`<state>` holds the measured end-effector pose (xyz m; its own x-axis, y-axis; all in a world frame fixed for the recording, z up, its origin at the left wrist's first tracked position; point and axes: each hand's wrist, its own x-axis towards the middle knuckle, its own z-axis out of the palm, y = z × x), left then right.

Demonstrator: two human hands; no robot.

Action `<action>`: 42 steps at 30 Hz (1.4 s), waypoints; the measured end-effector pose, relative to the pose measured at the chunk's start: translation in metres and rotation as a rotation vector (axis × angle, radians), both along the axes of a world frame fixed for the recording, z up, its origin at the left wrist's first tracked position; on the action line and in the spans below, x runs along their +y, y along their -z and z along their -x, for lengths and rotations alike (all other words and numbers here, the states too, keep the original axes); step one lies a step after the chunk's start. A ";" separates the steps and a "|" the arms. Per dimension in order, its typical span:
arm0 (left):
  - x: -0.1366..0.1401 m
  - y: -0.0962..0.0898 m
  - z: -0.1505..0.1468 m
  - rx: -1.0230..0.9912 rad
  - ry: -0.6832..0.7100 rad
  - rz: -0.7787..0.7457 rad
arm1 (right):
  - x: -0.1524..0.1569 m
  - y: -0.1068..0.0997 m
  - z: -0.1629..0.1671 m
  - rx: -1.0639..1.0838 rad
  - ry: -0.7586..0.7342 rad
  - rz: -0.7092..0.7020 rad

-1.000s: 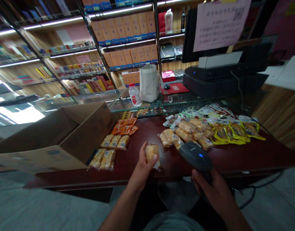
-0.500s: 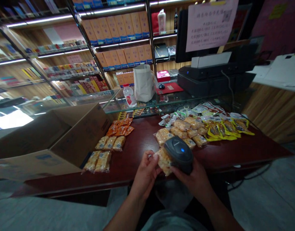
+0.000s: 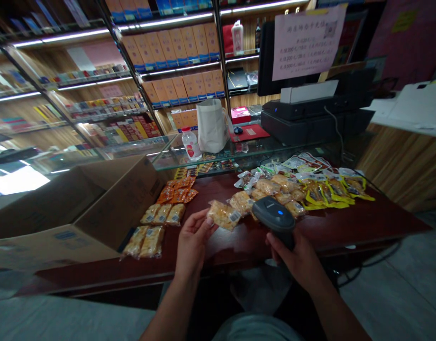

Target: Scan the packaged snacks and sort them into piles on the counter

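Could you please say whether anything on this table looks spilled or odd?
Nothing stands out; no spill shows, and the clear-wrapped golden snack packets beside the open brown cardboard box lie in rows.

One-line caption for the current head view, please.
Left hand holding a wrapped snack pack, right hand a barcode scanner, above a dark red table between box and snack pile.

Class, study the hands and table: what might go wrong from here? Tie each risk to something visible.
The left hand holds a packet by one end, so it might slip.
The scanner in the right hand appears close to the piled packets and might knock them.
The two front packets beside the cardboard box lie near the table's front edge and could be nudged off.
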<state>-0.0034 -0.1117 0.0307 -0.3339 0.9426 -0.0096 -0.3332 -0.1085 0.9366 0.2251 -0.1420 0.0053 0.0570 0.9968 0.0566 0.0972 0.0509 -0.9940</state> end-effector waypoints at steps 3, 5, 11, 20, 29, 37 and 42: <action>0.006 0.003 0.006 0.005 -0.052 -0.050 | -0.007 0.003 -0.003 -0.035 -0.044 -0.025; 0.008 0.006 0.009 0.036 -0.085 -0.075 | -0.011 0.001 -0.003 -0.075 -0.074 -0.046; 0.010 0.011 0.009 0.127 -0.122 -0.122 | -0.019 -0.006 0.003 -0.194 -0.094 -0.059; 0.011 0.014 0.008 0.147 -0.140 -0.126 | -0.014 0.002 0.001 -0.259 -0.178 -0.166; 0.013 0.016 0.004 0.140 -0.113 -0.127 | -0.016 0.002 -0.003 -0.257 -0.168 -0.201; 0.031 0.012 -0.004 0.086 0.008 -0.069 | -0.015 0.003 -0.012 -0.126 0.024 -0.035; 0.067 -0.002 -0.017 0.109 0.158 -0.025 | -0.013 0.004 -0.032 -0.047 0.055 0.026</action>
